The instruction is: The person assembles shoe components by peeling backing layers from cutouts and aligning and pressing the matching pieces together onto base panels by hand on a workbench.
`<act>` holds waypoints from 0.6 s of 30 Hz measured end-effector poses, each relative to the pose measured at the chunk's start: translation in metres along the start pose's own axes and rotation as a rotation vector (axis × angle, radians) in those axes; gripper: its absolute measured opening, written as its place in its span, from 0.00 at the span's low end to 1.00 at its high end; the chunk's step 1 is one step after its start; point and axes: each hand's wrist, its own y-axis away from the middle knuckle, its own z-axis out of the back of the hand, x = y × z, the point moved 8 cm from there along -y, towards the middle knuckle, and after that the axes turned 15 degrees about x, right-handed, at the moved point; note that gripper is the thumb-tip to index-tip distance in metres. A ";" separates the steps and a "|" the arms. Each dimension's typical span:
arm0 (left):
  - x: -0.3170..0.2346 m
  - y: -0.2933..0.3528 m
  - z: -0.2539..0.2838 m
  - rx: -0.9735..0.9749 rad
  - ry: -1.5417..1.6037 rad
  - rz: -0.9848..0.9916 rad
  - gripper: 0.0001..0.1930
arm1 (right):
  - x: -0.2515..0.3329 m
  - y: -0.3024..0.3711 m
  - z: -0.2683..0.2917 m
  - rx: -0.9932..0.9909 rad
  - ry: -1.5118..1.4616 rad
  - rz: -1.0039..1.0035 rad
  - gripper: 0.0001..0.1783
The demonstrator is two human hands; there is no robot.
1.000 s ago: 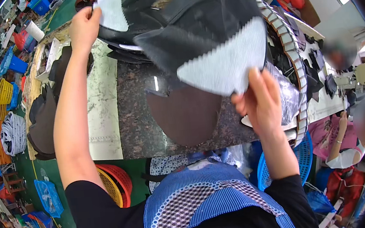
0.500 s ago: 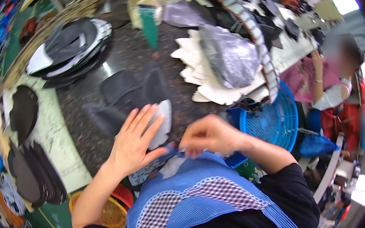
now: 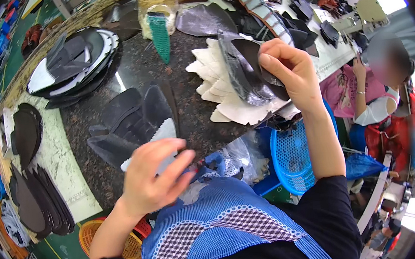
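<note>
My right hand point(image 3: 290, 73) is closed in a pinch at the edge of a dark leather piece point(image 3: 248, 54), lifting it from the pile. The pile's shiny black pieces lie on white zigzag-edged pieces point(image 3: 208, 79). My left hand point(image 3: 156, 173) is open, its fingers bent and apart, just above the table's near edge. Beyond it, a black shoe upper piece point(image 3: 125, 118) with spread flaps lies on the dark stone slab. A pale zigzag-edged piece point(image 3: 163, 130) shows under its near side, partly hidden by my left hand.
Stacked black and white cut pieces point(image 3: 76, 60) sit at far left, dark soles point(image 3: 43, 202) nearer. A green-tipped tool point(image 3: 160, 38) lies at the slab's far side. A blue basket point(image 3: 294, 156) stands right of the table. Another person point(image 3: 365, 87) sits at the right.
My right hand has moved from my apron up and right to the pile, where it grips a piece's edge. My left hand has come off the black shoe upper, drawn nearer with fingers bending.
</note>
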 end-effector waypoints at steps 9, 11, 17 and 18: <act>0.045 -0.016 0.015 -0.647 1.096 0.234 0.07 | 0.030 -0.025 -0.158 0.281 -0.871 -0.015 0.16; 0.051 -0.009 0.018 -0.690 1.079 0.233 0.07 | 0.045 -0.023 -0.165 0.202 -0.472 0.176 0.17; 0.068 0.003 0.030 -0.667 1.189 0.309 0.08 | 0.058 -0.034 -0.172 0.193 0.039 0.247 0.15; 0.073 0.004 0.029 -0.629 1.249 0.317 0.07 | 0.065 -0.034 -0.173 0.168 0.117 0.299 0.14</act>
